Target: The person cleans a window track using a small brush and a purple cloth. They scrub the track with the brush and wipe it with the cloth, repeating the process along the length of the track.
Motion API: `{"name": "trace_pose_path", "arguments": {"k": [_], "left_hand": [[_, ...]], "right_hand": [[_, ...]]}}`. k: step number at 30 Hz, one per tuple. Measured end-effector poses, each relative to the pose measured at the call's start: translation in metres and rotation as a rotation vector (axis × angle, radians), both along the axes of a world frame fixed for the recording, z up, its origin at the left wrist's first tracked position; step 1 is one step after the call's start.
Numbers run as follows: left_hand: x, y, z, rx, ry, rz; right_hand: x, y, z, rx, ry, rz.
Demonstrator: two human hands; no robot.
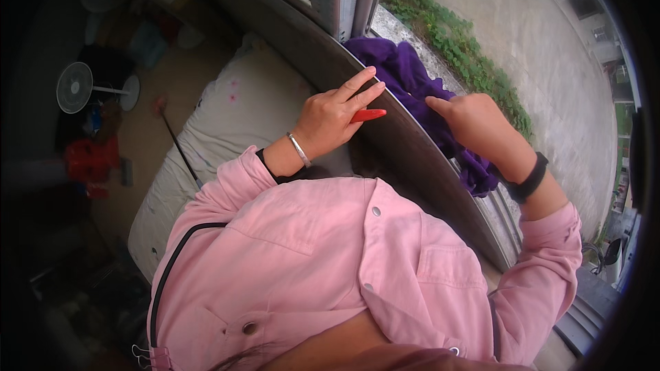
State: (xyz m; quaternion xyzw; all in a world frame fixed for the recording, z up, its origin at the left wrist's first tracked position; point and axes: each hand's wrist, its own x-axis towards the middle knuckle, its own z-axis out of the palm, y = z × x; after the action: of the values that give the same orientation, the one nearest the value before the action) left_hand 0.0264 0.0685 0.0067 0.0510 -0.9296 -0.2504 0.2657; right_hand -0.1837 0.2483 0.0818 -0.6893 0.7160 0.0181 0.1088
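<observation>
A crumpled purple cloth point(423, 93) lies along the window sill, over the window track point(497, 211). My right hand point(477, 121) is at the cloth's outer side, its index finger extended onto it; the other fingers are curled, and whether they grip any fabric is hidden. My left hand point(337, 113) is on the room side of the sill, with two fingertips at the thin pale edge beside the cloth. A red object point(368, 115), pointed at its visible end, sticks out from under the left hand's fingers, held in it; the rest of it is hidden by the hand.
An upright window frame point(348, 0) stands at the sill's far end. Outside are green plants point(464, 46) and concrete ground point(546, 62). A bed with a pale sheet point(247, 98) lies at left, with a dark stick point(178, 141) beside it. Farther left stand a white fan point(75, 87) and a red stool-like object point(90, 159).
</observation>
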Motion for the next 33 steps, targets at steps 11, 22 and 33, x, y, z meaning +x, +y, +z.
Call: {"name": "trace_pose_path", "arguments": {"k": [11, 22, 33], "left_hand": [[0.001, 0.001, -0.005, -0.042, -0.050, 0.006], [-0.001, -0.005, -0.013, -0.055, -0.047, -0.039], [-0.005, -0.003, -0.012, -0.097, 0.031, -0.027]], "right_hand": [[0.010, -0.094, -0.010, -0.172, -0.289, -0.002], [0.007, -0.065, -0.023, -0.147, -0.469, -0.370], [0.006, -0.075, -0.011, 0.041, -0.238, -0.277]]}}
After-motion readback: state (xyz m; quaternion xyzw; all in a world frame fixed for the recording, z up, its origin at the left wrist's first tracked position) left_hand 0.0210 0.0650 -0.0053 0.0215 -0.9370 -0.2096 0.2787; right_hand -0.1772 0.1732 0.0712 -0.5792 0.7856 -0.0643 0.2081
